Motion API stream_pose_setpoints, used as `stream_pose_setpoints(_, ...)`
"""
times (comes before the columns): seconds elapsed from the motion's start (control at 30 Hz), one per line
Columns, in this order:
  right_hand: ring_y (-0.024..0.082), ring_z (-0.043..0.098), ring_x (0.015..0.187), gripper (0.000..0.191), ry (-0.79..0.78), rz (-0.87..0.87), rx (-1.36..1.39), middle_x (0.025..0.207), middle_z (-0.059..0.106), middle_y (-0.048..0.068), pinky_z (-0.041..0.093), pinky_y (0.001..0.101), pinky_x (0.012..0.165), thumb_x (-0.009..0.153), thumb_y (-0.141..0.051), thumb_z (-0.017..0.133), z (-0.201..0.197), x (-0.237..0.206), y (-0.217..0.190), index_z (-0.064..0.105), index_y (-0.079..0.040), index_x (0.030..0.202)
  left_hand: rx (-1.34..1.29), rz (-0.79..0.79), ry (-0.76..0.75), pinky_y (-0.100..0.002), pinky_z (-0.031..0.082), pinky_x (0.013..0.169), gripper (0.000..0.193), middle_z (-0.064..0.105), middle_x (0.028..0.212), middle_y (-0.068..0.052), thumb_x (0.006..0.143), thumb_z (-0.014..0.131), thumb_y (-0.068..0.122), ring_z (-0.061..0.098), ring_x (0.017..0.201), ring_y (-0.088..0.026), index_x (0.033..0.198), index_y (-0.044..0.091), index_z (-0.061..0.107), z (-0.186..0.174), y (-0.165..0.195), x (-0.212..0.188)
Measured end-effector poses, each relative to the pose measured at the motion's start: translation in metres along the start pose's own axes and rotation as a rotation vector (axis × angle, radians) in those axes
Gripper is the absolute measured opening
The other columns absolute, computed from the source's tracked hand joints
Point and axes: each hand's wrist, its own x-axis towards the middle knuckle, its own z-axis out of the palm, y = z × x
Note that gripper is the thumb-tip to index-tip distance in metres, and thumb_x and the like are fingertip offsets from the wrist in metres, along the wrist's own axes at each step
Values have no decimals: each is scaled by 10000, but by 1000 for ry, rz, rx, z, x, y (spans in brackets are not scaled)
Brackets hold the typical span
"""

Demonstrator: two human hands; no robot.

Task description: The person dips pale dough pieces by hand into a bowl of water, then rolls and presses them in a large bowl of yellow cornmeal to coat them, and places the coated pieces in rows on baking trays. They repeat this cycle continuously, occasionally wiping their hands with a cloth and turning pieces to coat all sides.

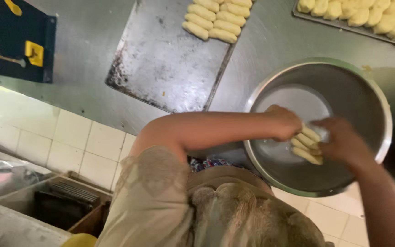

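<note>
Head view: the left hand (pixel 285 122) and the right hand (pixel 344 142) meet over the large steel bowl (pixel 344 87), which sits at the near edge of the steel surface (pixel 83 87). Between them they hold a small stack of pale dough fingers (pixel 307 145), the left hand curled closed over the upper left end, the right hand closed against the right side; finger detail is blurred. The stack lies directly between the two palms, touching both, above the bowl's near inner wall. Risk, as a judgement: the pieces look soft and only loosely stacked, so uneven pressure could squash or fuse them, and a slackened grip could let the lowest piece slide out into the bowl. The bowl overhangs the surface edge toward the tiled floor (pixel 69 137); downward force on its near rim could tip it. A flat baking tray (pixel 161 64) with more dough pieces (pixel 216 20) lies well apart, up and to the left.
</note>
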Motion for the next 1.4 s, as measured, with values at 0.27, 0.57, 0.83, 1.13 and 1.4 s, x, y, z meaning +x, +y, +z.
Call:
stream_pose_setpoints(0.27, 391, 650, 1141, 385, 353, -408, -16, 1256, 689, 192, 519, 459, 1000, 915, -212, 689, -10, 150, -147, 715, -67, 1270, -492, -126, 749, -341, 551, 972, 410, 721, 1280, -24, 831, 745, 234, 715, 1135, -190, 1236, 201, 690, -93, -215, -78)
stream_pose_setpoints(0.57, 429, 217, 1490, 1307, 177, -21, -376, 1645, 198, 223, 254, 580, 1144, 613, -515, 930, 57, 310, -239, 197, -77, 1602, 119, -169, 553, -523, 294, 1170, 1361, 278, 1626, -192, 510, 950, 639, 301, 1472, -410, 1581, 126, 285, -105, -363, -126)
stream_pose_setpoints(0.83, 422, 443, 1302, 1266, 168, 115, -374, 1382, 464, 250, 388, 515, 1102, 566, -624, 929, 58, 307, -240, 360, 65, 1464, 94, -310, 573, -525, 407, 1060, 1291, 478, 1364, -151, 572, 886, 699, 458, 1274, -361, 1525, 27, 332, -88, -333, -119)
stream_pose_setpoints(1.13, 438, 502, 1246, 1139, 301, 68, -216, 1384, 483, 257, 492, 522, 995, 618, -480, 916, 66, 293, -235, 378, 53, 1467, 53, -285, 728, -496, 468, 927, 996, 548, 1222, -139, 619, 914, 528, 527, 1158, -340, 1349, 32, 453, -91, -317, -101)
stream_pose_setpoints(1.4, 445, 486, 1256, 963, 264, 221, -90, 1356, 472, 276, 510, 506, 979, 717, -469, 892, 84, 272, -250, 402, 74, 1344, 98, -530, 453, -575, 439, 921, 922, 553, 1193, -148, 694, 895, 592, 542, 1113, -354, 1304, 39, 481, -85, -295, -112)
